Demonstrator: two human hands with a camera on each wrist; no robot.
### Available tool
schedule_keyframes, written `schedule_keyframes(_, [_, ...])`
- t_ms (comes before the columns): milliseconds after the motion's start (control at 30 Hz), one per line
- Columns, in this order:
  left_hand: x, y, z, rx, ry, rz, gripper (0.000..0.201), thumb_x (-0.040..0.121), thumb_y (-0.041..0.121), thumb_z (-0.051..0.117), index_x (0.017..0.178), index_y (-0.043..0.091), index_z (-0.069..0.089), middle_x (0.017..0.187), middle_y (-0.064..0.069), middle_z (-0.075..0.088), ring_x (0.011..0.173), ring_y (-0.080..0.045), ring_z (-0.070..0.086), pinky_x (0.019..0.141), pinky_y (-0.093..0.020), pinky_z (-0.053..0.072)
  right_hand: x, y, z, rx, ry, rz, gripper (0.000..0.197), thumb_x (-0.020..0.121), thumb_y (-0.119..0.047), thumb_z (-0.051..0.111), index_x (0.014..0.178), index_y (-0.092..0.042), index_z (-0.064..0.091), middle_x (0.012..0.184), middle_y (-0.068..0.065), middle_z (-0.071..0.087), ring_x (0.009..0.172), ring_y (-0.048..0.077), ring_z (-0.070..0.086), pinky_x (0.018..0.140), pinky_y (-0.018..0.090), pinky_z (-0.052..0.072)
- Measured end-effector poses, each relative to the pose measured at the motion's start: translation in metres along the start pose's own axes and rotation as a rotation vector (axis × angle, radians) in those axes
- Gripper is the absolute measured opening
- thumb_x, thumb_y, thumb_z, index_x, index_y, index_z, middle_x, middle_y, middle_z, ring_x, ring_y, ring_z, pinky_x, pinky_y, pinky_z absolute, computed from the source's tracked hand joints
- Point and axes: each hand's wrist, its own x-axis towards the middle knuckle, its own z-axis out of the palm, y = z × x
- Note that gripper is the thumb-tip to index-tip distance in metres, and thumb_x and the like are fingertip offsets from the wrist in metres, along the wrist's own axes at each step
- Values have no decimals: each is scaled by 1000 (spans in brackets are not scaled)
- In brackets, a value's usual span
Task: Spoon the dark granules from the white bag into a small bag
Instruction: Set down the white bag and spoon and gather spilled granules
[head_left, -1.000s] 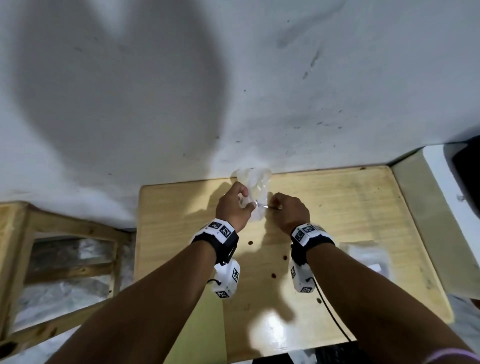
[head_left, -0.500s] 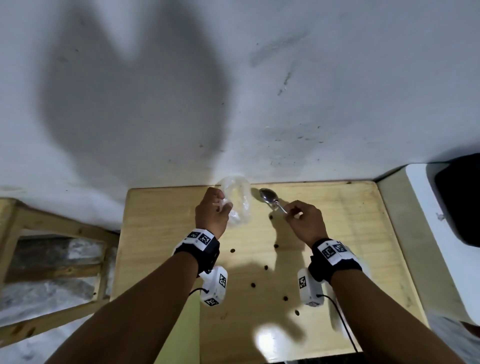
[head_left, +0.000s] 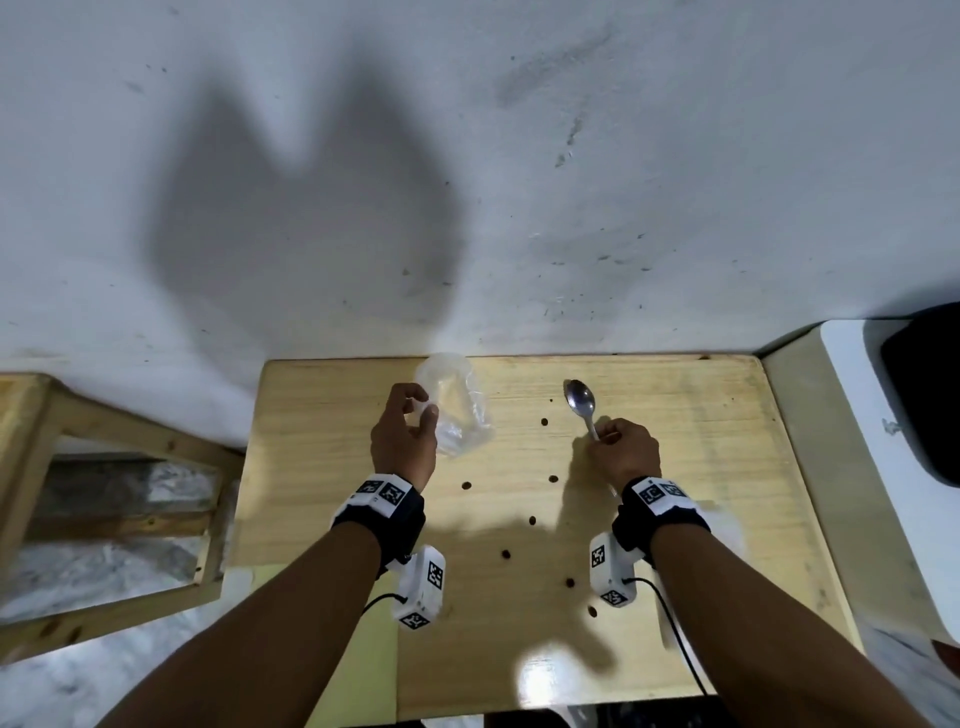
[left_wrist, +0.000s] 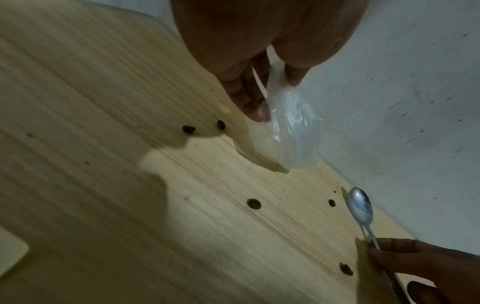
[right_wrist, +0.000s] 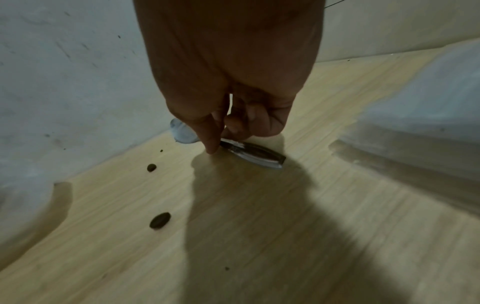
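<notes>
My left hand (head_left: 422, 408) pinches a small clear plastic bag (head_left: 460, 410) by its edge and holds it up over the back of the wooden table (head_left: 322, 467). The left wrist view shows this bag (left_wrist: 293, 131) hanging from the fingers (left_wrist: 249, 102), with no granules visible inside. My right hand (head_left: 602, 435) grips the handle of a metal spoon (head_left: 581, 400) low over the table, its bowl empty and pointing at the wall. Several dark granules (head_left: 544, 422) lie scattered on the table between my hands. The white bag (right_wrist: 415, 123) lies to the right, mostly hidden by my right forearm.
A white wall (head_left: 467, 208) rises right behind the table. A wooden frame (head_left: 104, 467) stands to the left, below table level. A white surface (head_left: 852, 415) carrying a dark object (head_left: 924, 389) adjoins the table's right edge.
My hands have drawn apart. The spoon left the bag's mouth and went right with my right hand, while the left carried the bag left. More granules lie scattered on the table.
</notes>
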Motion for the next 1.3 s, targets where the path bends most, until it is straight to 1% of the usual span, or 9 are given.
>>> schedule_keyframes(267, [2,-2,-2,-28,4,0,27,96,20,56,91,42,69,118,10,63,62,-21,61,80,-36,53,-7,-14,7,7,112,-21,9,87,-20,60,92,-16,66,91,4,68,88,30,65,74,33,51])
schedule_keyframes(400, [4,0,-1,-64,-25,-3,25,96,18,57,93,39,70,119,9,63,63,-23,61,78,-32,52,-8,-35,13,69,-26,-182,14,84,-12,60,85,-25,62,89,-9,63,84,14,61,76,19,42])
schedule_keyframes(500, [6,1,-1,-65,-46,-19,23,95,17,57,95,35,71,118,10,62,60,-20,59,71,-24,45,1,-45,24,34,-112,-219,11,81,-13,63,90,-19,65,96,-11,64,77,0,61,74,7,44])
schedule_keyframes(633, [9,2,-3,-60,-61,-11,22,96,16,57,96,34,70,119,9,62,60,-20,61,70,-24,47,15,-47,37,-142,-122,-216,30,79,-16,72,108,-11,70,111,0,66,72,5,58,76,21,47])
schedule_keyframes(767, [11,3,-6,-43,-55,-1,23,95,16,57,96,35,70,118,7,64,51,-9,51,67,-23,46,15,-55,36,-245,-136,-265,5,83,-16,71,87,-13,73,143,14,46,98,25,64,84,28,52])
schedule_keyframes(933, [10,0,-9,-36,-70,10,24,95,15,57,94,37,70,117,6,65,53,-13,53,66,-21,46,10,-57,32,-277,-177,-304,8,89,-13,61,85,-8,66,132,17,49,84,18,52,78,25,46])
schedule_keyframes(1033, [7,-4,-12,-30,-87,14,25,95,16,58,92,39,69,115,6,66,59,-23,60,62,-17,45,5,-50,32,-111,-130,-251,13,85,-15,64,72,-15,61,111,0,56,71,10,57,66,15,48])
schedule_keyframes(1167, [3,-6,-14,-30,-108,21,27,95,16,58,91,40,68,117,5,67,61,-25,62,62,-17,44,-8,-29,23,365,-150,-54,17,87,-1,62,72,-9,66,82,18,69,67,30,67,64,37,58])
schedule_keyframes(1300, [-1,-8,-18,-39,-95,14,23,95,15,58,94,34,71,118,4,66,57,-18,59,57,-10,44,-14,-5,19,180,-134,-107,19,83,-6,67,72,-22,70,82,4,72,85,27,70,76,38,59])
